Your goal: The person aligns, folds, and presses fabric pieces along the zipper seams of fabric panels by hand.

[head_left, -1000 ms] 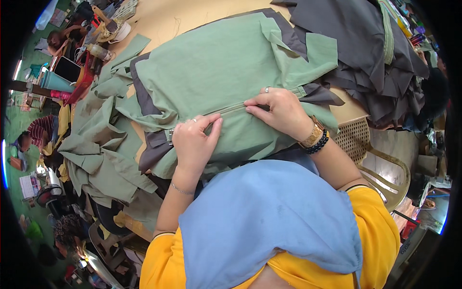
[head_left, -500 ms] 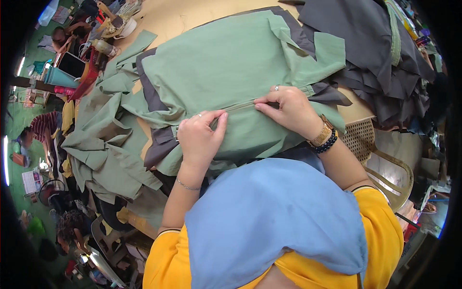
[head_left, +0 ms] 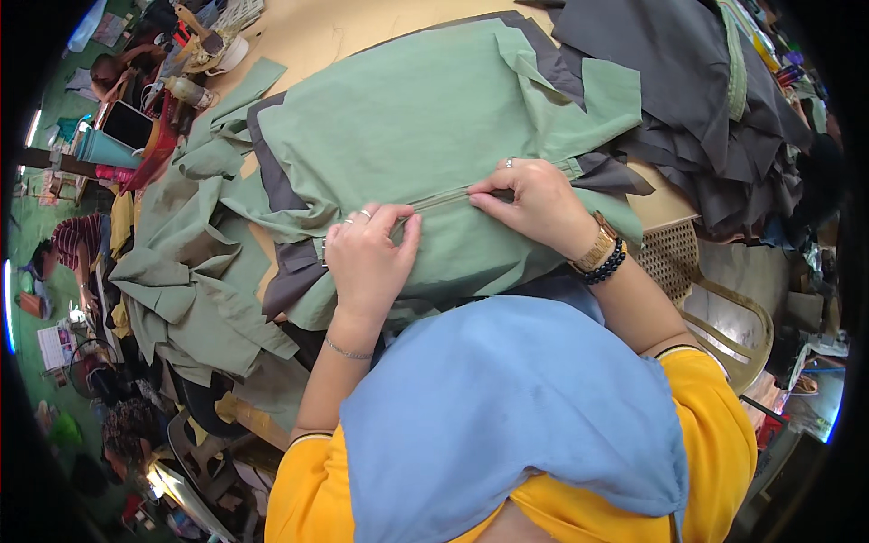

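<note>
A light green garment piece (head_left: pixel 398 118) lies spread on the table, over dark grey cloth (head_left: pixel 272 158) that shows along its edges. A narrow folded seam (head_left: pixel 439 200) runs across its near part. At the seam's left end my left hand (head_left: pixel 369 258) has thumb and fingertips closed on the cloth. My right hand (head_left: pixel 540 206) pinches the same seam farther right, between thumb and forefinger. Between the two hands the seam looks straight and taut. Just what lies under the fingertips is hidden.
Loose green cut pieces (head_left: pixel 181 271) hang over the table's left side. Dark grey fabric (head_left: pixel 670 81) is heaped at the right. A red basket (head_left: pixel 163 149), a bottle (head_left: pixel 188 91) and a brush (head_left: pixel 201 29) stand at the far left. A chair (head_left: pixel 729 312) is to the right.
The whole view has shifted slightly to the left. Both hands stay on the seam; the left fingers have bent a little more and lie flatter on the cloth.
</note>
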### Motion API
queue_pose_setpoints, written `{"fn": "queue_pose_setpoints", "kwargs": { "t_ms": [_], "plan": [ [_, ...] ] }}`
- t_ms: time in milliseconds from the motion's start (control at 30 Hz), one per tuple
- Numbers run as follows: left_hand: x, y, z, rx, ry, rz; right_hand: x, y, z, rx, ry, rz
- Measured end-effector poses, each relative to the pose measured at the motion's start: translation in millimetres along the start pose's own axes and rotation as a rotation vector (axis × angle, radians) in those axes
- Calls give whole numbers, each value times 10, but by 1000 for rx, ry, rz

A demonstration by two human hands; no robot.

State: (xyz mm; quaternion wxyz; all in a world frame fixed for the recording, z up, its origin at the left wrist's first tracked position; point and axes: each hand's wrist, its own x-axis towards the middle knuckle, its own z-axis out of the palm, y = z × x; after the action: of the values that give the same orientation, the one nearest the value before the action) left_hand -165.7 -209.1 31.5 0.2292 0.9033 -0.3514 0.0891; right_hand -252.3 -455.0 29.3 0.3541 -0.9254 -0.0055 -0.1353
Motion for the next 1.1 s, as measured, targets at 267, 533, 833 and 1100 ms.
{"fn": "queue_pose_setpoints", "kwargs": {
  "t_ms": [267,533,833,1100],
  "plan": [
    [-46,175,164,35,-59,396,-22,-17,35,-35,5,59],
    [-153,367,78,184,-198,378,-139,-146,-160,-243,26,46],
    [-178,398,105,184,-229,365,-214,112,-430,-157,31,103],
    [-195,413,148,206,-233,365,-182,68,-407,-185,18,210]
  ]
}}
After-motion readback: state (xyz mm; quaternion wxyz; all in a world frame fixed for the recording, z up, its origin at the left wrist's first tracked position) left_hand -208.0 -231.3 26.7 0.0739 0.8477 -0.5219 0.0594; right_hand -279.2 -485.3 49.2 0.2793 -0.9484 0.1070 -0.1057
